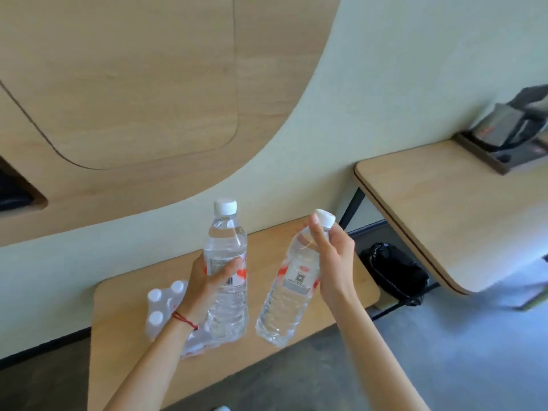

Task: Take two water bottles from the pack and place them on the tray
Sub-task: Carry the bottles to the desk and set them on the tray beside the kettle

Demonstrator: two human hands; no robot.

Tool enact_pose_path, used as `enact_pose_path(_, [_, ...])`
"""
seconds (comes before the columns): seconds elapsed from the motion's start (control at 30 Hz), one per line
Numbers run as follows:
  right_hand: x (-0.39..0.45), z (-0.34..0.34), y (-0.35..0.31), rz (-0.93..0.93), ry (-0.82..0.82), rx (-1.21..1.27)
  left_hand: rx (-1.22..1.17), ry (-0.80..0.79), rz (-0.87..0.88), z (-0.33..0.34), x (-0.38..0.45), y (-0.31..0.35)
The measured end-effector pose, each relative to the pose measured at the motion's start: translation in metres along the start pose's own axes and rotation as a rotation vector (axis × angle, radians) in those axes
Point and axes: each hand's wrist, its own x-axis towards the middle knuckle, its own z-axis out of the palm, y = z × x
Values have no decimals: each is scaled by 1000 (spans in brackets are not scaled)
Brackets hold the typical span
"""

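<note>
Low wood worktop (pixel 296 345) carries the shrink-wrapped pack (pixel 166 310) at its left; tray (pixel 504 161) sits well apart on a higher worktop (pixel 444 209), far right. Left hand (pixel 207 280) grips one upright bottle (pixel 226 262) mid-body above the pack; right hand (pixel 335 262) grips 2nd bottle (pixel 289 292), tilted, near its neck, both off the surface.

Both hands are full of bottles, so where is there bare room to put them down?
Free: the low bench right of the pack, and the side table in front of the tray. Crowded: the bench's left end and the tray itself, which already holds dark items.
</note>
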Motion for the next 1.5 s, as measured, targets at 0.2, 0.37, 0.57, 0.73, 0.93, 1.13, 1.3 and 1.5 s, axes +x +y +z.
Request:
enact_pose_path(0.2, [19,-126,-20,-45,111,36,34,-119,5,131,5,-8])
enact_pose_path(0.37, [40,-231,-29,-29,212,15,36,-166,-45,239,7,-23])
enact_pose_path(0.57, [77,-343,-35,-63,377,1,74,-331,-82,358,38,-32])
enact_pose_path(0.73, [121,-423,-34,-77,489,-9,57,-473,-69,458,83,-43])
enact_pose_path(0.93, [188,-510,-38,-119,599,-69,81,-565,-54,569,138,-51])
enact_pose_path(1.13, [242,-600,-30,-157,654,-79,90,-612,-97,672,175,-64])
enact_pose_path(1.3, [290,-687,-20,-148,626,-48,118,-599,-85,765,198,-83])
enact_pose_path(1.5, [352,-798,-24,-185,505,-50,85,-471,-67,885,212,-98])
